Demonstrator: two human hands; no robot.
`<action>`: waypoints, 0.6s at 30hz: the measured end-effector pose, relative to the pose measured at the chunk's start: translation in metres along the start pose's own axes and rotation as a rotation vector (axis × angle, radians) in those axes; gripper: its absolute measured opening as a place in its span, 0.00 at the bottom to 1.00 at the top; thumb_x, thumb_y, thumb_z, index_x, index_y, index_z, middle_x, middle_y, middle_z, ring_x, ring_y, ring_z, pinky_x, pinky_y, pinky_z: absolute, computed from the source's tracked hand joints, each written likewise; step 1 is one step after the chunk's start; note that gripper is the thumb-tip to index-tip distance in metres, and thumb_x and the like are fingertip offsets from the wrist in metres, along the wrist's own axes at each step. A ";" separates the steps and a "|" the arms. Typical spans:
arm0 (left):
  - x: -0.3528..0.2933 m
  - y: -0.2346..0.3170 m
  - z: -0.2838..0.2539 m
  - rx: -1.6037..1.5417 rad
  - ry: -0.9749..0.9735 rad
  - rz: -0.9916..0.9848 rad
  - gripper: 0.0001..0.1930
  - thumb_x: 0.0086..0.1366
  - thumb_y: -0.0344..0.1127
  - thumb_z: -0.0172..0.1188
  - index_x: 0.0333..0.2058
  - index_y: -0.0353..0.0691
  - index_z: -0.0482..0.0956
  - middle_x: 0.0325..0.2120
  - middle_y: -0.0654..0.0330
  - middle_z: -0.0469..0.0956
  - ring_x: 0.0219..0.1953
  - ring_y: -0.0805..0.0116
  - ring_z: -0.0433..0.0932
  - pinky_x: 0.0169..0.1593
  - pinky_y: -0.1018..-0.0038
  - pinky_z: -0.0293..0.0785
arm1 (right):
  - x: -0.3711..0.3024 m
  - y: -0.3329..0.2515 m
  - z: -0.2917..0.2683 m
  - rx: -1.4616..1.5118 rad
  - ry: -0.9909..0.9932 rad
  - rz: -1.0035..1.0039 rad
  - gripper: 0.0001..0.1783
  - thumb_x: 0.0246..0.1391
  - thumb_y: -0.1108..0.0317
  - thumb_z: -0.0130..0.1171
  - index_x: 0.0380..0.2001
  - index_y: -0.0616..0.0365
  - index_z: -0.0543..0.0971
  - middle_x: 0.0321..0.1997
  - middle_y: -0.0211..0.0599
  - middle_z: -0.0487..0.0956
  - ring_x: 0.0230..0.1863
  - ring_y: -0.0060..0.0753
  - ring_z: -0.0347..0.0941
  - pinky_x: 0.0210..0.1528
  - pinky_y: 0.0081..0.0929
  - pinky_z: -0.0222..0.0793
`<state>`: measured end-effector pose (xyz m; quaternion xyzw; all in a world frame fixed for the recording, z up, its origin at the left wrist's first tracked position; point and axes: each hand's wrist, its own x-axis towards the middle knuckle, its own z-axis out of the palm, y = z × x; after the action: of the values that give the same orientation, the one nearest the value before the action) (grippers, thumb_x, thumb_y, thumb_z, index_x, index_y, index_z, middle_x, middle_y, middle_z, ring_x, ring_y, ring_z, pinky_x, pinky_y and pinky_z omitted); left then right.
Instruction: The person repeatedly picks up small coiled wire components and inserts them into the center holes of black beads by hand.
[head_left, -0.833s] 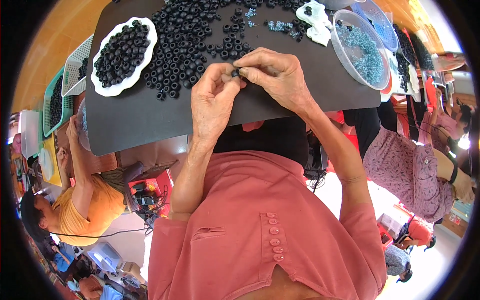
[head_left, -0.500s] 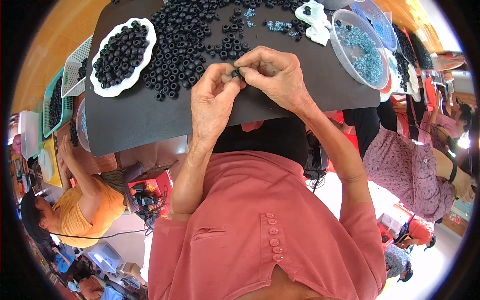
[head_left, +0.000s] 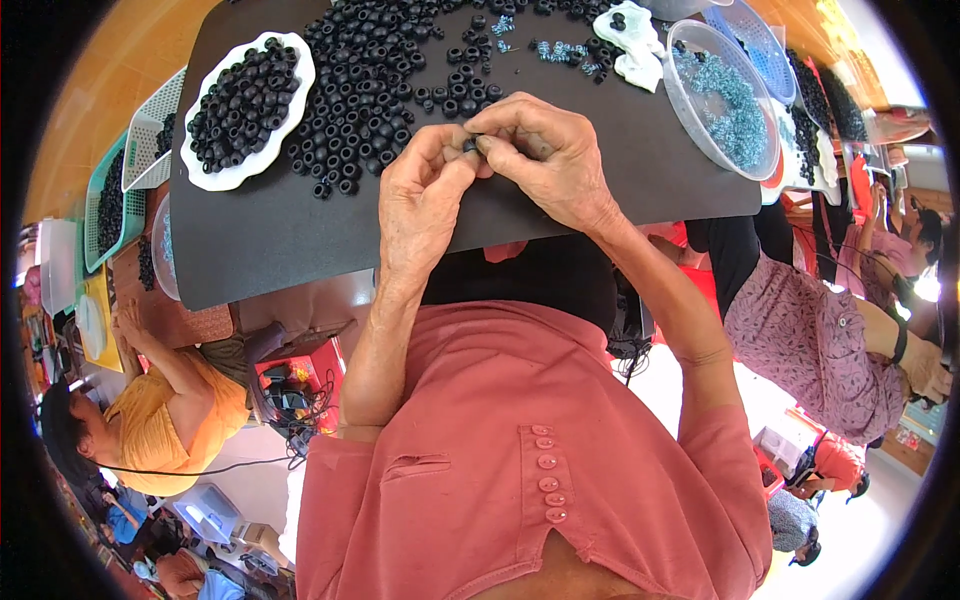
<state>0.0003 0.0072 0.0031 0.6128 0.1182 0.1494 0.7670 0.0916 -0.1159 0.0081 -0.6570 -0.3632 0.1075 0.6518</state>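
Fingertip to fingertip, my two hands meet above the near part of the dark table point(head_left: 330, 240). A small black bead point(head_left: 470, 146) shows between them. My left hand point(head_left: 425, 190) pinches it with thumb and forefinger, its other fingers curled. My right hand point(head_left: 555, 155) is closed at the same bead, thumb and forefinger pressed against it. Most of the bead is hidden by fingertips. Just beyond my hands lies a broad heap of loose black beads point(head_left: 350, 110), round with wide holes.
At left stands a white scalloped plate point(head_left: 212, 178) full of black beads. A clear tub point(head_left: 690, 135) of pale blue coils is at right, near a white dish point(head_left: 640, 68). Loose blue coils point(head_left: 555, 50) lie at the back. Co-workers sit on both sides.
Both hands stay at almost the same spot with the bead between them. The fingertips have shifted very slightly. A co-worker's hands at the left have moved a little.
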 end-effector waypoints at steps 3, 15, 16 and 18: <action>0.000 0.003 0.000 -0.043 0.023 0.000 0.09 0.61 0.25 0.54 0.40 0.33 0.76 0.28 0.68 0.75 0.31 0.83 0.73 0.37 0.85 0.69 | -0.001 -0.001 -0.003 -0.128 -0.048 -0.140 0.13 0.44 0.81 0.60 0.36 0.60 0.80 0.34 0.32 0.78 0.30 0.18 0.73 0.32 0.17 0.71; 0.003 0.001 -0.003 -0.155 0.066 -0.116 0.07 0.60 0.25 0.55 0.37 0.33 0.78 0.30 0.66 0.77 0.32 0.82 0.72 0.38 0.84 0.69 | -0.001 0.000 0.009 -0.318 0.047 -0.314 0.17 0.36 0.83 0.64 0.34 0.59 0.78 0.34 0.32 0.74 0.30 0.26 0.72 0.32 0.23 0.72; 0.003 0.003 -0.003 -0.154 0.067 -0.117 0.07 0.60 0.25 0.55 0.37 0.33 0.78 0.30 0.66 0.77 0.32 0.82 0.72 0.38 0.84 0.69 | -0.001 0.002 0.010 -0.317 0.046 -0.314 0.17 0.36 0.83 0.64 0.34 0.59 0.78 0.34 0.32 0.74 0.30 0.26 0.72 0.32 0.23 0.72; 0.002 0.006 -0.002 -0.163 0.056 -0.131 0.07 0.60 0.26 0.55 0.37 0.32 0.78 0.30 0.65 0.78 0.33 0.81 0.73 0.39 0.83 0.70 | 0.000 0.005 0.010 -0.348 0.056 -0.339 0.16 0.36 0.83 0.64 0.33 0.59 0.77 0.32 0.32 0.74 0.29 0.26 0.71 0.31 0.23 0.71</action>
<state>0.0014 0.0108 0.0081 0.5348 0.1670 0.1251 0.8188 0.0871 -0.1081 0.0019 -0.6918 -0.4633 -0.0860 0.5472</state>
